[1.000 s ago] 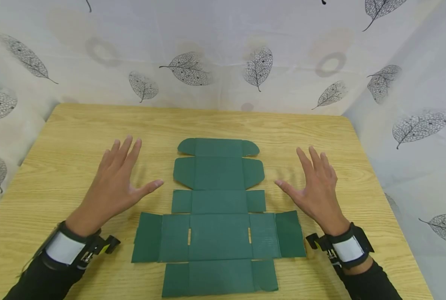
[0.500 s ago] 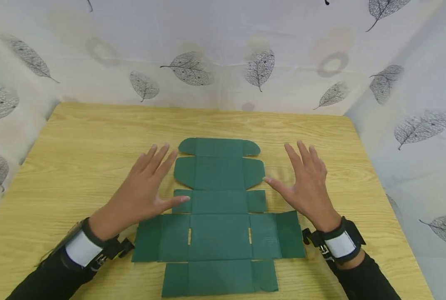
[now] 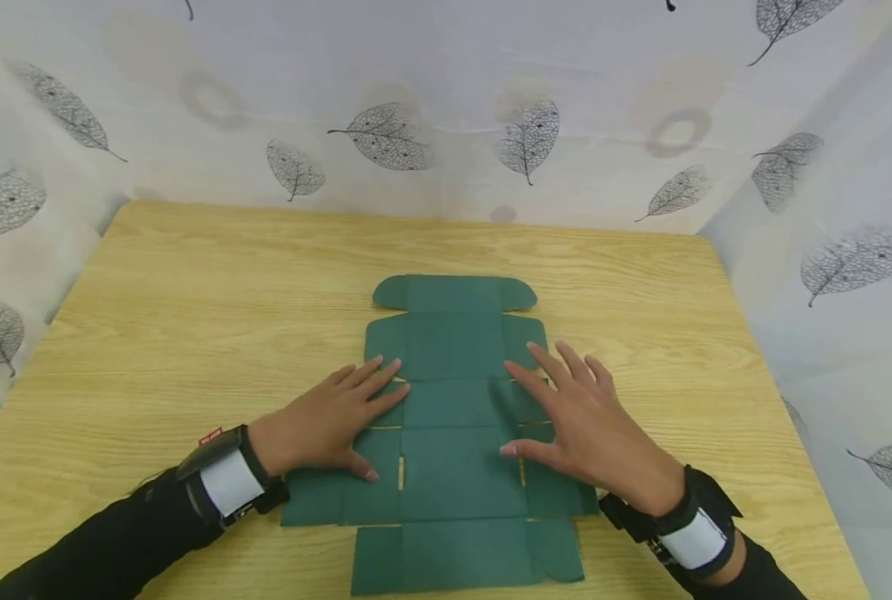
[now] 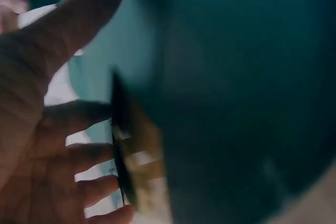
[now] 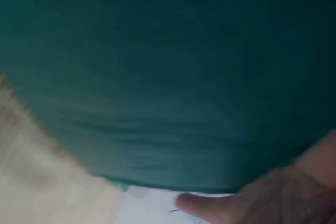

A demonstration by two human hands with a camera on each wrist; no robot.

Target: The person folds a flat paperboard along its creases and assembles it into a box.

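Note:
A green cardboard box blank [image 3: 461, 475] lies unfolded and flat on the table, with creased panels, side flaps and two narrow slots. Over its left side flaps is my left hand [image 3: 333, 421], fingers spread, the fingertips at the blank's left edge pieces. My right hand [image 3: 584, 425] is above the right flaps with fingers spread and slightly bent; a shadow falls on the cardboard beside it. Whether that hand touches the blank cannot be told. In the left wrist view the thumb [image 4: 79, 24] shows against blurred green cardboard. Green board fills most of the right wrist view too.
The wood-grain table [image 3: 228, 275] extends around the blank on every side. A pale cloth [image 3: 446, 108] with leaf prints hangs behind it and along both sides. Each wrist wears a black strap with a camera mount.
Both hands have come inward and down over the cardboard. The left hand has moved right onto the left flaps, and the right hand has moved left over the right flaps.

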